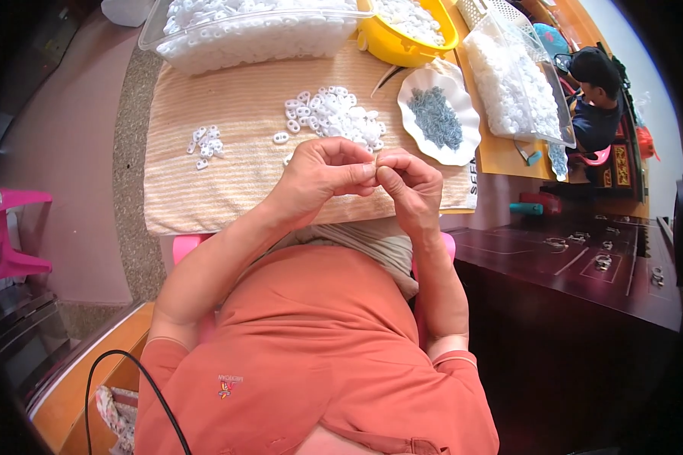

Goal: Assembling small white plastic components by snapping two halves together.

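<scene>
Both hands meet above the near edge of a striped cloth spread over the table. The left hand and the right hand are each closed in a pinch, thumb against fingers, with their fingertips touching or nearly so (anything gripped there is too small to make out). Just beyond them lies a pile of white two-holed pieces, partly behind the left hand, and a smaller cluster sits apart to the left. Right of the pile, a scalloped white dish holds blue-grey slender pieces, with tweezers near its left rim. A clear bin and a yellow basket, both filled with white pieces, stand at the far side.

Writing shows in two places: large dark lettering runs along the cloth's right edge, and the orange shirt bears a small colourful emblem with a line of lettering (upside down from this view).
</scene>
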The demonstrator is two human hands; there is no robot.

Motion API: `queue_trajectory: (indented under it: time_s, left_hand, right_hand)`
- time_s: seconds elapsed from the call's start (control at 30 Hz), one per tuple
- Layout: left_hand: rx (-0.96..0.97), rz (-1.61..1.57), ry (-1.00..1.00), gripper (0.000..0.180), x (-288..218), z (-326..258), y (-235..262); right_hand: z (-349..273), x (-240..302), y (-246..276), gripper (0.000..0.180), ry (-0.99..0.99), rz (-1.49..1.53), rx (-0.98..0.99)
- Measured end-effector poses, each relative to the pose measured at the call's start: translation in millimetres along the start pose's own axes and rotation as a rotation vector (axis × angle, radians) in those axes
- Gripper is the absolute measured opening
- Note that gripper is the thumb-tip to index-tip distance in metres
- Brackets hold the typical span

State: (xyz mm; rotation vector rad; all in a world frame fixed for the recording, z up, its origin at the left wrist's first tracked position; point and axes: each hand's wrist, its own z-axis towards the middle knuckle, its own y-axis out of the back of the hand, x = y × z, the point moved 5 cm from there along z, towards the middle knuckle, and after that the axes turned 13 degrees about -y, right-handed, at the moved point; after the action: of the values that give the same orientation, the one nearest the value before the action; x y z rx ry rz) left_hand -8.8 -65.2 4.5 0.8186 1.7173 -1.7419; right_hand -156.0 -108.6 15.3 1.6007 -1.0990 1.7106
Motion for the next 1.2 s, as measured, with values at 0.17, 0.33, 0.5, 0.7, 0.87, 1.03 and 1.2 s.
queue_trajectory:
  time_s: [0.17,0.33,0.5,0.7,0.87,1.03,1.2]
  left_hand:
    - [-0.007,0.003,0.026,0.019,0.8,0.2,-0.6]
    - [0.003,-0.011,0.045,0.022,-0.7,0.4,-2.5]
    - [0.000,-0.017,0.052,0.021,-0.7,0.7,-2.3]
    - [-0.012,-0.019,0.055,0.022,0.4,0.7,-0.7]
    - [-0.026,-0.019,0.051,0.020,1.0,0.2,0.0]
    - [-0.039,-0.021,0.050,0.019,2.5,0.0,0.5]
    - [-0.056,-0.021,0.049,0.020,4.3,-0.3,2.5]
  right_hand:
    - [-0.7,-3.0,3.6,0.011,-0.014,0.020,0.001]
    - [-0.6,-9.4,9.1,0.010,-0.049,0.017,-0.022]
    - [0.1,-9.9,8.3,0.010,-0.053,0.037,-0.017]
    - [0.3,-11.5,8.5,0.010,-0.073,0.035,-0.029]
    - [-0.2,-10.1,7.3,0.009,-0.067,0.022,-0.026]
    - [-0.8,-9.1,6.9,0.008,-0.030,-0.008,-0.036]
    - [-0.5,-8.1,6.6,0.008,0.041,-0.100,-0.059]
